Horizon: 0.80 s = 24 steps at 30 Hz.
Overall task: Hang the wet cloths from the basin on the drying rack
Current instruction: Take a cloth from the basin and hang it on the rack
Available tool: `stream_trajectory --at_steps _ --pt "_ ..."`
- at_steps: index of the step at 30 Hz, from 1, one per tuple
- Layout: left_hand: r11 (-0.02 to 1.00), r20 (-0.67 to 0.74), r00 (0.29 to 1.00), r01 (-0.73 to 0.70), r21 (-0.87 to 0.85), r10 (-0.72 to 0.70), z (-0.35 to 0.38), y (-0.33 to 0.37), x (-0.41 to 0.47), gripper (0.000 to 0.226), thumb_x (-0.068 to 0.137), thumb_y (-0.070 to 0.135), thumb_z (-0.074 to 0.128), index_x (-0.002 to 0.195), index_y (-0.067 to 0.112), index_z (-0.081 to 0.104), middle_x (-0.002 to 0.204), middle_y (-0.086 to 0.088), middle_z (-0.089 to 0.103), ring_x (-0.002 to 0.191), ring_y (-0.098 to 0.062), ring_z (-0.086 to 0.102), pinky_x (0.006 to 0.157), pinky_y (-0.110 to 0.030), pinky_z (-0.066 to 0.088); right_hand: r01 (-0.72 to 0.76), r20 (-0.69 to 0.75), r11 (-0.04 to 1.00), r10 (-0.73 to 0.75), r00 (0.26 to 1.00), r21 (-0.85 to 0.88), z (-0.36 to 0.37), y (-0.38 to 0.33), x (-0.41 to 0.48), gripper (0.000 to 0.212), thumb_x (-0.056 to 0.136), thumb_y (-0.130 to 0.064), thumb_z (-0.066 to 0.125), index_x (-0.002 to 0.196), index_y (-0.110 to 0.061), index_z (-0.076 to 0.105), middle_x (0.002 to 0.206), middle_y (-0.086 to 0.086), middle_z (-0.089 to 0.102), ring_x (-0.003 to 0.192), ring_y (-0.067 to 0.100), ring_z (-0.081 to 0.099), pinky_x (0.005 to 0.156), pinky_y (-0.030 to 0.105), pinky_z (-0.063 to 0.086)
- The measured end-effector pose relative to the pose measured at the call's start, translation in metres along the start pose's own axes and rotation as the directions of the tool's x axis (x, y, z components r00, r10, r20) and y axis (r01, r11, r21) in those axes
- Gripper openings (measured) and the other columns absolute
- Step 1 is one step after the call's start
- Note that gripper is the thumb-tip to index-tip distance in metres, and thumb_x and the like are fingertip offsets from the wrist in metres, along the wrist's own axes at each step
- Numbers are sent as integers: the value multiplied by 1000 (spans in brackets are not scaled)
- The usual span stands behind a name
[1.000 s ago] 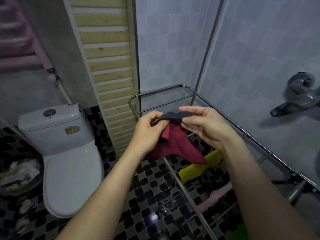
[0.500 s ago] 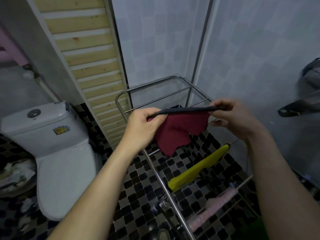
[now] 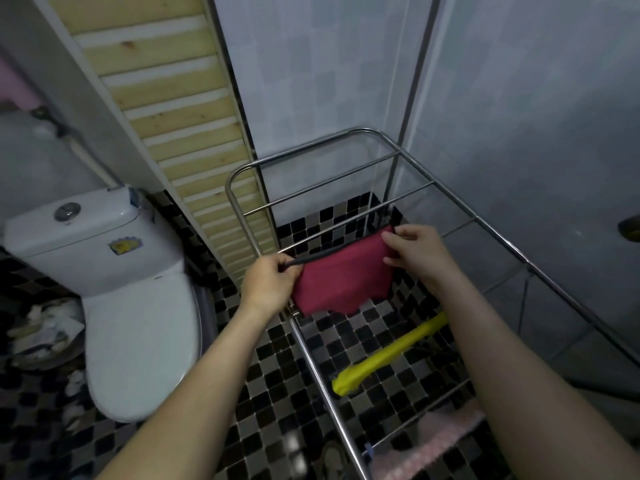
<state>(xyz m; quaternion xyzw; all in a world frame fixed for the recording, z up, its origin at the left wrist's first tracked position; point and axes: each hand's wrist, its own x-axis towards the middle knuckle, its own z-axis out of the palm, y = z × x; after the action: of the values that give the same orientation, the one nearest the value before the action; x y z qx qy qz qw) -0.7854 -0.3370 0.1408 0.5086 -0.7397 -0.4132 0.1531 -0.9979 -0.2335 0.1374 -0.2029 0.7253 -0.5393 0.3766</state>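
Observation:
A dark red cloth (image 3: 341, 280) with a black band along its top edge is stretched between both hands over the steel drying rack (image 3: 311, 157). My left hand (image 3: 268, 285) pinches the band's left end near the rack's left rail. My right hand (image 3: 419, 249) pinches the right end above a crossbar. The cloth hangs down below the band. A yellow cloth (image 3: 388, 355) is draped on a nearer bar, and a pink cloth (image 3: 440, 434) on the nearest one. The basin is out of sight.
A white toilet (image 3: 135, 306) stands to the left of the rack. A slatted wooden panel (image 3: 173, 98) leans on the wall behind. Tiled walls close in the rack at the back and right. A dark fixture (image 3: 630, 228) juts from the right wall. Clutter lies at the far left floor.
Both hands have spread apart, pulling the red cloth's band out straight, and have lowered it toward the rack's bars. The camera has tilted down and to the right.

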Motion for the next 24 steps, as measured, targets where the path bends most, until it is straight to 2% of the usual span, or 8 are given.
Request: stream_trajectory --at_steps 3,5,7,9,13,16,20,24 --pt "999 -85 995 44 8 -43 7 -2 13 14 94 18 59 83 22 66 75 8 63 69 -9 56 52 -17 35 19 -51 999 -21 998 -41 13 4 17 22 93 -16 62 107 0 66 102 9 61 84 14 63 68 22 60" --pt "997 -117 992 61 39 -56 10 -5 19 9 93 18 59 93 20 67 89 3 66 80 -13 58 62 -21 40 45 -58 997 -49 997 -67 18 6 25 30 94 -16 60 121 -4 62 110 8 60 87 13 62 77 27 59" --pt "989 -140 990 41 144 -20 9 -10 20 20 90 20 63 110 19 64 107 -4 63 89 -17 58 74 -25 43 73 -81 981 -89 993 -180 18 8 29 40 93 -17 60 133 -14 54 119 1 55 99 15 59 88 34 55" --pt "975 -123 992 15 221 13 8 -14 12 30 87 20 68 116 21 59 112 -3 54 86 -14 54 70 -17 41 91 -182 956 -146 972 -281 12 13 28 36 91 -17 59 127 -20 56 113 -6 55 102 15 58 88 36 52" --pt "948 11 994 -110 299 112 12 -28 -16 7 85 23 71 87 27 66 92 9 63 72 1 54 58 -8 34 -18 -363 955 -94 927 -295 -6 34 14 7 83 -17 58 89 -19 62 87 -3 62 86 21 62 77 40 55" --pt "936 65 990 -136 324 121 17 -37 -28 10 84 25 73 93 22 72 95 9 62 76 -3 55 59 -6 32 -105 -274 954 25 961 -281 -6 48 5 10 82 -21 65 90 -15 63 91 2 64 86 21 62 72 37 53" --pt "931 66 988 -151 332 136 20 -39 -32 14 86 20 70 100 21 73 97 6 65 78 -3 54 58 -7 33 -111 -138 988 96 986 -105 5 54 -6 22 85 -11 68 105 -13 58 100 2 64 87 13 62 64 24 46" --pt "929 21 982 -184 320 188 17 -38 -31 14 89 16 66 99 19 74 94 6 64 88 -9 56 74 -16 41 -59 -202 963 4 979 -264 8 53 -8 17 86 -12 68 98 -18 59 93 -2 65 84 12 63 68 27 50"
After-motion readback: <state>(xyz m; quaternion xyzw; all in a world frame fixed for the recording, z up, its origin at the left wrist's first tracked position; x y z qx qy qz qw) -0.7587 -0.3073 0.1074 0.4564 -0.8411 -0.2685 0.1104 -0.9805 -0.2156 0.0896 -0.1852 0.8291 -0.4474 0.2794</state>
